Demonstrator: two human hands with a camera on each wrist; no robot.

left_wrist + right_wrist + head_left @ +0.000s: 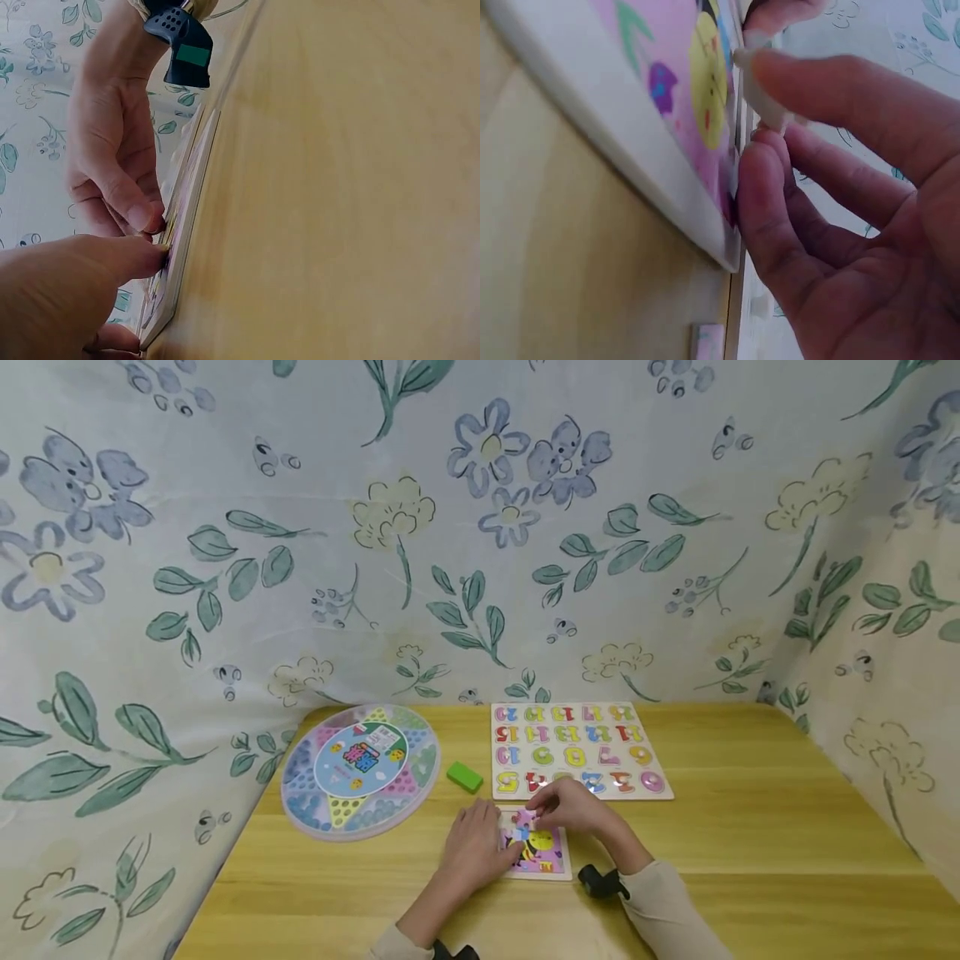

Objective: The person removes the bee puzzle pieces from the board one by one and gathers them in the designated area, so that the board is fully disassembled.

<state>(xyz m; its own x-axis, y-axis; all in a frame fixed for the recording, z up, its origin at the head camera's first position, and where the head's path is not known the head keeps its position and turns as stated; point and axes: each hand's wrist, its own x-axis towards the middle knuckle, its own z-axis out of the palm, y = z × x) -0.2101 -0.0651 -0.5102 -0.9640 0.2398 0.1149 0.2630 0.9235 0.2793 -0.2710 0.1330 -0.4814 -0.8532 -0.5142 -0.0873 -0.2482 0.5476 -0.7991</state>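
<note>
A small bee jigsaw puzzle (546, 866) with a pale frame lies flat on the wooden table. My right hand (579, 810) is over its upper part and pinches a puzzle piece (763, 99) between thumb and fingertips, its pale edge showing in the right wrist view. My left hand (472, 852) rests along the puzzle's left side, fingers stretched forward. In the left wrist view its thumb (139, 257) presses on the puzzle's face. Part of the picture is hidden under the hands; near the top left a pale patch of the tray shows.
Behind the puzzle lies a white number board (667, 792) with coloured numerals. A green block (465, 777) sits left of it. Farther left is a round star-patterned game board (420, 797). Flowered cloth (480, 610) hangs behind the table (750, 860).
</note>
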